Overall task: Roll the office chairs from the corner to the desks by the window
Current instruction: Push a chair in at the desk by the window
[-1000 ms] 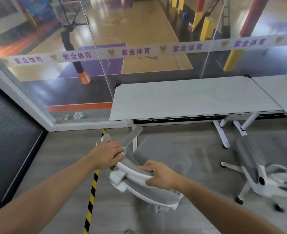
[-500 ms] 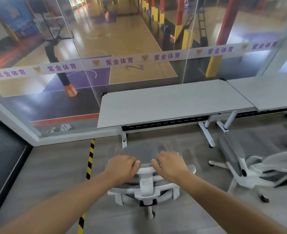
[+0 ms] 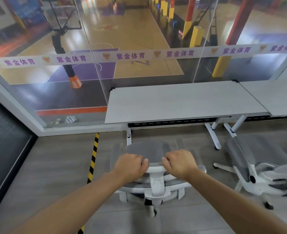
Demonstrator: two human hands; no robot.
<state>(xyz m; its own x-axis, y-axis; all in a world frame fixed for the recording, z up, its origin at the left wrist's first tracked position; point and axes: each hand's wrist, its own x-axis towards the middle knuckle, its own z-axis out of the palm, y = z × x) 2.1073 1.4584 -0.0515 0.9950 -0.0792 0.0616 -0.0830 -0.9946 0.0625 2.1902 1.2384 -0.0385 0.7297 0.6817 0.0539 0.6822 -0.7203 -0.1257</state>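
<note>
two bare forearms reach in from 7 and 5 o'clock toward an office chair (image 3: 153,179) just ahead at 12 o'clock. the left hand (image 3: 130,167) clenches round the white top rail of the chair's backrest, fingers curled over its far edge; the right hand (image 3: 179,163) grips the same rail just beside it, with a short stretch of rail bare between them. the chair's grey mesh back faces the person, its seat points toward the table (image 3: 181,105), and its white base stands on the grey floor (image 3: 55,166). a black-and-yellow tape strip (image 3: 93,159) runs along the floor at 11 o'clock of the chair. at 3 o'clock a second chair (image 3: 257,173) of the same kind stands near, turned sideways. farther on, the pale table top spans the view, with a second table (image 3: 277,97) butted against it at 2 o'clock. beyond both, the window (image 3: 139,39) carries a white band with purple characters and looks over a basketball court.
</note>
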